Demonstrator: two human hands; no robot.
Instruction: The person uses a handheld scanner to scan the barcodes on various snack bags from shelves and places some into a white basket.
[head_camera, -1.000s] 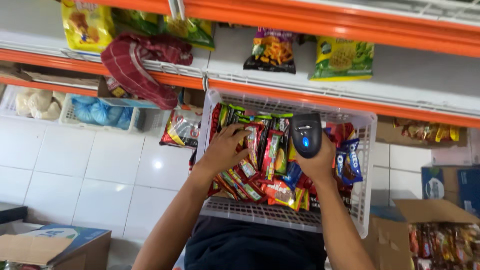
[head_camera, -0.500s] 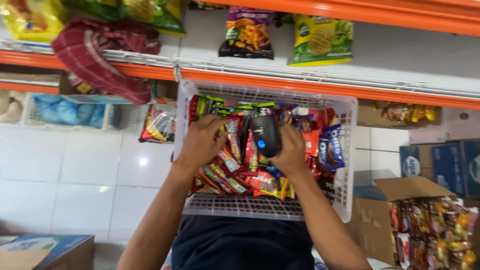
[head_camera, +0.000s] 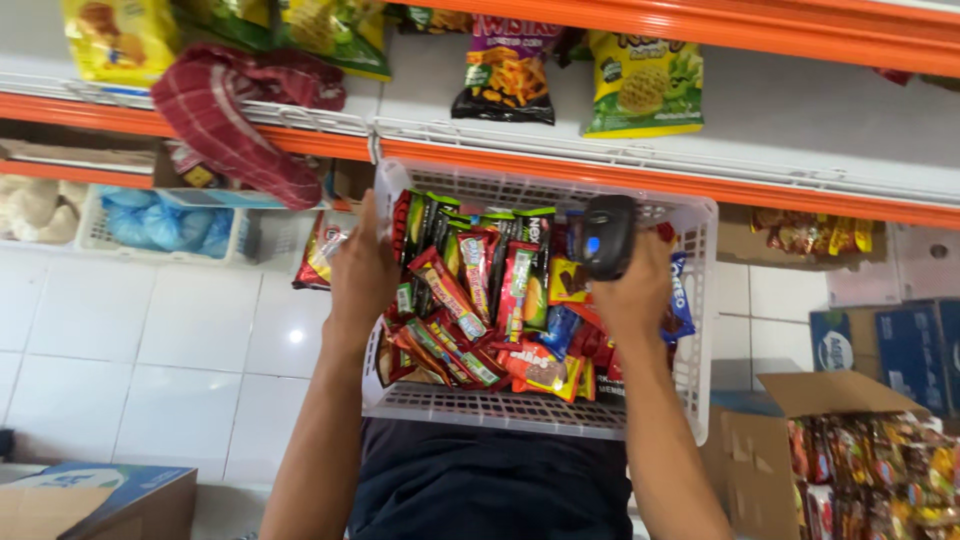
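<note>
Snack packets (head_camera: 480, 300) fill a white basket (head_camera: 530, 410) held against the person's body below the orange shelf (head_camera: 700, 180). The left hand (head_camera: 362, 275) grips the basket's left rim, fingers curled over it. The right hand (head_camera: 632, 290) is closed around a black scanner (head_camera: 606, 236), raised above the packets near the basket's right side.

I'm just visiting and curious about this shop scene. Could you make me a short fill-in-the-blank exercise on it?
1. The right hand holds a black handheld ____.
2. The left hand rests at the ____ side of the white plastic basket.
3. The basket is full of wrapped ____.
4. A red checked ____ hangs over the orange shelf rail.

Missing words: scanner; left; snacks; cloth
</note>
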